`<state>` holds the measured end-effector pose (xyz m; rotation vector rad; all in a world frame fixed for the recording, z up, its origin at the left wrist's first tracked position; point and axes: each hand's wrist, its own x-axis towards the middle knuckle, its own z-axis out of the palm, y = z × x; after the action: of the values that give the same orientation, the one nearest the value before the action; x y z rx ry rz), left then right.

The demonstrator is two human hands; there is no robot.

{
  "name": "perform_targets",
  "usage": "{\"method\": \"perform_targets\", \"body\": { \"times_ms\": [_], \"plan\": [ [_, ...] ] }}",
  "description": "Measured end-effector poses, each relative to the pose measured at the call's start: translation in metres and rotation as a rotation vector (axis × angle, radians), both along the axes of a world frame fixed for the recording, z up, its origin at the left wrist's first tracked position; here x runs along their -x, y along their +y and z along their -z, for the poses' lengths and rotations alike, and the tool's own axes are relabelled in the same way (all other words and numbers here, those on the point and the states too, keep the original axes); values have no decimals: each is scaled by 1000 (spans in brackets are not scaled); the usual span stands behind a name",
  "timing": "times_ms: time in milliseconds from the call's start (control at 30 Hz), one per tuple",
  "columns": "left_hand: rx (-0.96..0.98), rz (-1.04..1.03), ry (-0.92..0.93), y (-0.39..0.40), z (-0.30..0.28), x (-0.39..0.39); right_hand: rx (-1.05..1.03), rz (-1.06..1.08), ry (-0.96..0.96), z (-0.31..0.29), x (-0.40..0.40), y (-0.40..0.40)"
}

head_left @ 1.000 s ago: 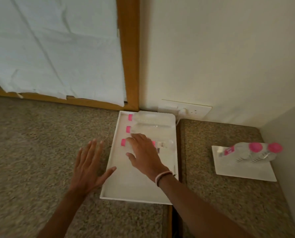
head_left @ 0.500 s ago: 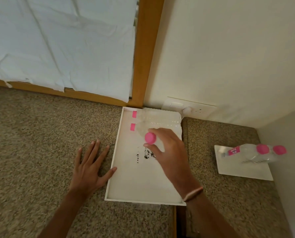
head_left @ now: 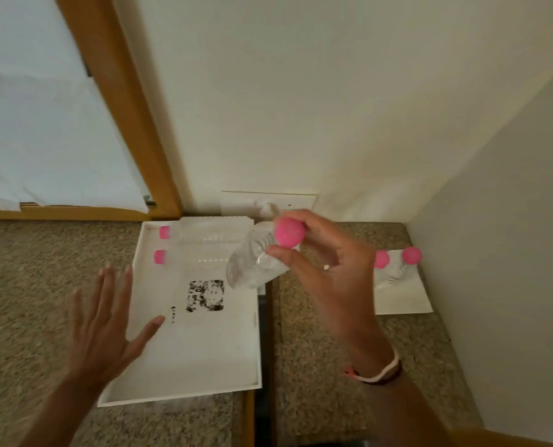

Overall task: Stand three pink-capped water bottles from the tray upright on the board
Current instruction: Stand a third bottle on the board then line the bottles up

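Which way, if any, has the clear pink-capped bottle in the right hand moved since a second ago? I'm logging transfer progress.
Yes. The clear pink-capped bottle has left the white tray, lifted by the right hand, and now hangs over the tray's right edge, toward the white board.

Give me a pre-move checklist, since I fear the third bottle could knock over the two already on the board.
1. Grip: right hand holds the lifted bottle near its cap: ok.
2. Bottle upright: tilted, base toward the tray: not ok.
3. Two standing bottles upright on the board: ok.
4. Free board space nearer the camera: ok.
5. Left hand open, away from the path: ok.
6. Cap tightness: cannot tell.
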<state>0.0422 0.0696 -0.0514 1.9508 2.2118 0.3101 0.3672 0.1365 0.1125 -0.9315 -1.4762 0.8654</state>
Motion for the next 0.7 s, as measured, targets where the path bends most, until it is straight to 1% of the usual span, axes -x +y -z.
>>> {"method": "perform_targets", "body": {
  "times_ms": [133, 200, 267, 367, 500, 700],
  "plan": [
    [-119, 113, -5, 35, -21, -83, -114, 62, 77, -35, -69, 13],
    [-142, 160, -3, 51, -25, -125, -165, 119, 91, -51, -103, 19],
    [-148, 206, -14, 64, -23, -165, -218, 206, 65, -63, -137, 25],
    [-124, 269, -45, 79, -13, -216, -276, 306, -41, -68, -186, 35],
    [-74, 325, -96, 87, 9, -263, -219, 347, -117, -38, -241, 48],
    [47, 344, -86, 84, 45, -302, -9, 289, -243, 38, -289, 58]
  ]
}}
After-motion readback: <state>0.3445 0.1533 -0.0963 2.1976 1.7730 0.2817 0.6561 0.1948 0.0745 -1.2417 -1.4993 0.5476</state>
